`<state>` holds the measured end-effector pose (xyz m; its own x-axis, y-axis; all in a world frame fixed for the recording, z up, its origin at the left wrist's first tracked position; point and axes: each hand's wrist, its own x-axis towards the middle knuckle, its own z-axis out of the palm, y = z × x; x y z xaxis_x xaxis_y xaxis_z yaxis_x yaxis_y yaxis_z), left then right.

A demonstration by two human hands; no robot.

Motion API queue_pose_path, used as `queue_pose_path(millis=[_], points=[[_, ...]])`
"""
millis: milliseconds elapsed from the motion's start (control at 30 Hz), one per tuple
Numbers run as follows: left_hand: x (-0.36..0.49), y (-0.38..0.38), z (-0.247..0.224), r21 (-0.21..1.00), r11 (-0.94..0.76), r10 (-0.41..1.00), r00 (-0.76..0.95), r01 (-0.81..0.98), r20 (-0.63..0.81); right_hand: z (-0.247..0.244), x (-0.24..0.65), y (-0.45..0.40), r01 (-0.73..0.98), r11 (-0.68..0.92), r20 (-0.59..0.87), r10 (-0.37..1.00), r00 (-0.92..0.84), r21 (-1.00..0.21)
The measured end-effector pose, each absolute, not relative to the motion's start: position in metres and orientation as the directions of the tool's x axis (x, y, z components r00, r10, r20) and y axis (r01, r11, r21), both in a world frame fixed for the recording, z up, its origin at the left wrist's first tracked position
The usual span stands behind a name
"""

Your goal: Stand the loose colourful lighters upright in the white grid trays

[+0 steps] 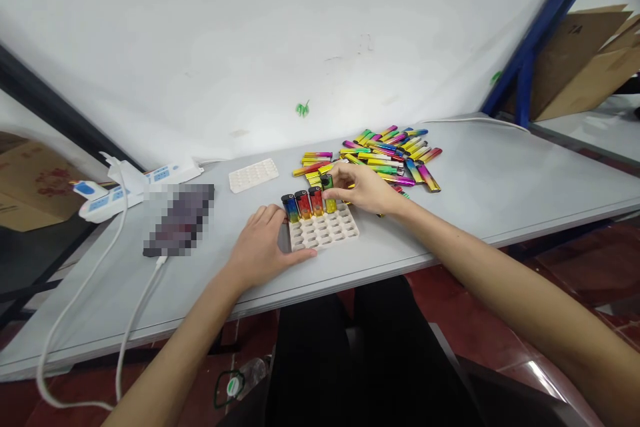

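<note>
While my left grip (pixel 261 240) lies partly spread at the pale tray (pixel 325 232), thumb along its near edge and fingers at its left side, my right grip (pixel 364 188) is closed, thumb and fingers pinching the green-and-yellow lighter (pixel 329 197) upright.

Items, as found on the grey desk (pixel 480 177):

- Pale tray, in front of me: rows of moulded slots, nearer rows unfilled.
- Far row, left to right: one blue-and-yellow lighter (pixel 291 209), upright; two red-and-yellow lighters (pixel 310 203), upright; then the one I hold, its lower end at the same row. Whether it is fully seated, I cannot tell.
- Loose lighters (pixel 393 159), many, metallic, mixed colours: heaped beyond and to the right of the tray, mostly lying flat.
- Second tray (pixel 254 175), pale, flat: behind my left grip, near the wall (pixel 280 47).
- Dark device (pixel 180 220), pixelated: at left, white cable (pixel 143 303) running from its near end.
- White power strip (pixel 143 188): beyond the device, along the back.
</note>
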<state>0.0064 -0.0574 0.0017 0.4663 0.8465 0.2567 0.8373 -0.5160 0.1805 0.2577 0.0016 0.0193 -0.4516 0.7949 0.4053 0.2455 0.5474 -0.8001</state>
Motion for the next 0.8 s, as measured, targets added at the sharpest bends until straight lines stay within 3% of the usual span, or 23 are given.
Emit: queue_pose_path(millis=[367, 600, 700, 800], points=[[0.006, -0.058, 0.002, 0.190, -0.518, 0.846, 0.467, 0.834, 0.257, 0.020, 0.258, -0.001, 0.342, 0.572, 0.392, 0.792, -0.468, -0.746], [0.007, -0.058, 0.003, 0.187, -0.508, 0.852, 0.460, 0.841, 0.249, 0.034, 0.284, 0.005, 0.481, 0.520, 0.245, 0.816, -0.524, -0.706], [0.006, -0.059, 0.002, 0.172, -0.505, 0.854, 0.461, 0.846, 0.241, 0.031, 0.298, 0.010, 0.607, 0.559, 0.165, 0.797, -0.580, -0.564], [0.006, -0.059, 0.002, 0.173, -0.507, 0.853, 0.463, 0.845, 0.240, 0.024, 0.299, 0.013, 0.664, 0.631, 0.189, 0.766, -0.614, -0.401]])
